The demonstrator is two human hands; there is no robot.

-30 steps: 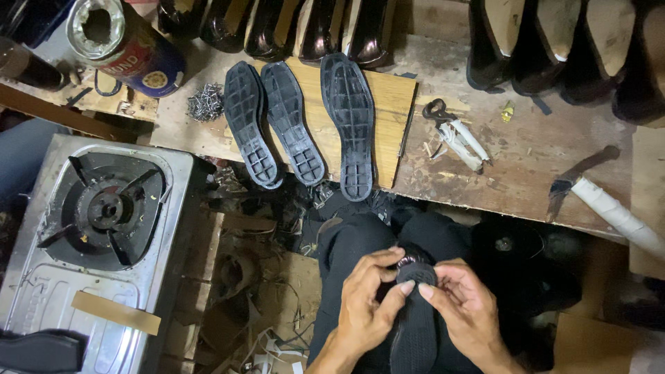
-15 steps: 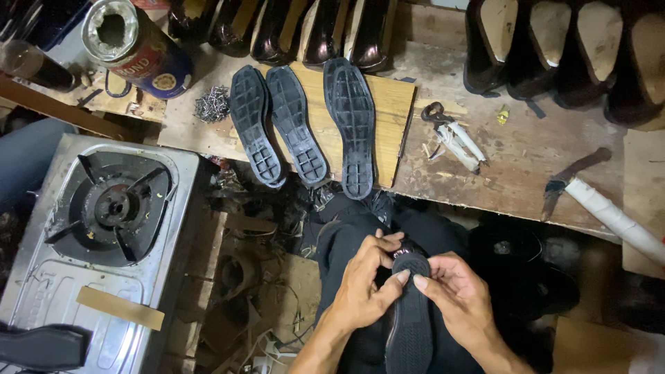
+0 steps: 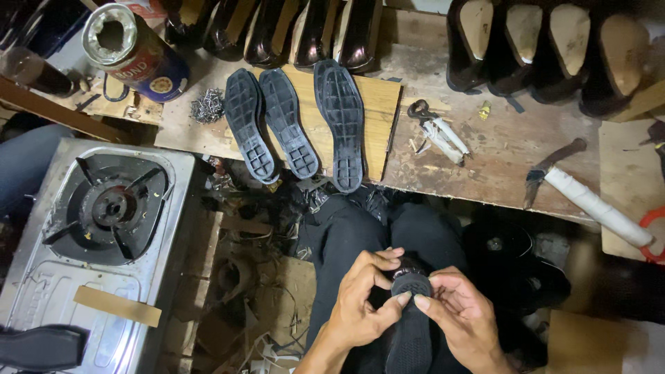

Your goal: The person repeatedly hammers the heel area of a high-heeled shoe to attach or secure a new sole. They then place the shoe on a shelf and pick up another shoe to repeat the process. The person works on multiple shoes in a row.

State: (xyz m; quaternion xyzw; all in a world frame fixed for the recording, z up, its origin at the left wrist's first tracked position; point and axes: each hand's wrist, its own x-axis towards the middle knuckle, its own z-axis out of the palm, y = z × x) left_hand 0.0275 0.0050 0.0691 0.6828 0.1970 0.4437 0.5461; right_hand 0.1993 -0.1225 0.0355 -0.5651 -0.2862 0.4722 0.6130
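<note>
A black shoe with its rubber sole point(image 3: 410, 325) facing up rests on my lap. My left hand point(image 3: 360, 301) grips its left side, thumb and fingers pressed at the rounded end. My right hand point(image 3: 463, 315) holds the right side, fingertips on the sole's rim. On a wooden board point(image 3: 374, 104) across the workbench lie three loose black soles point(image 3: 298, 121), tread up, well beyond my hands.
A single gas burner point(image 3: 111, 208) sits at the left. A glue tin point(image 3: 131, 48) and a heap of nails point(image 3: 206, 107) are at the back left. Pincers point(image 3: 433, 128), a white-handled knife point(image 3: 589, 194) and rows of black shoes point(image 3: 547, 48) occupy the bench.
The view has drifted slightly; my hands have shifted a little lower and closer together on the shoe's end, still pressing the sole. Nothing on the bench moved.
</note>
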